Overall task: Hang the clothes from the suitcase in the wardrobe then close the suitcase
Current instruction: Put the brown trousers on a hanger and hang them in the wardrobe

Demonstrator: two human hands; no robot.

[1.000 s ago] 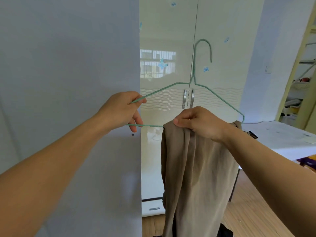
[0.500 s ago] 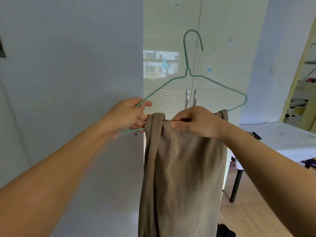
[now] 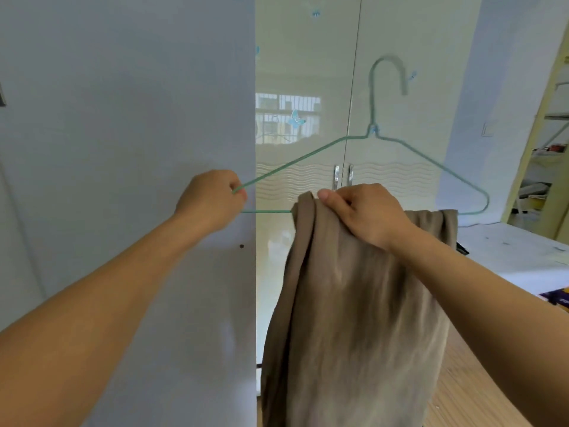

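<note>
White tabletop [image 3: 520, 257] at right, wooden floor [image 3: 471, 392] below it, yellow-framed shelving [image 3: 551, 143] at far right, pale wall [image 3: 492, 87] behind.

Soft daylight is filling the room, bright & even; a window reflection is glaring off the glossy wardrobe doors [image 3: 308, 87]. Motion blur is smearing the hanger hook [image 3: 388, 73] & the brown cloth [image 3: 354, 318]. Wide-angle lens is bending verticals twd the edges

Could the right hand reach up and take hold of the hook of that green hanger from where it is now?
Probably yes. The right hand grips the brown garment draped over the green wire hanger; the hook stands right above it with nothing between. It would have to let go of the garment first, while the left hand holds the hanger's corner.
</note>
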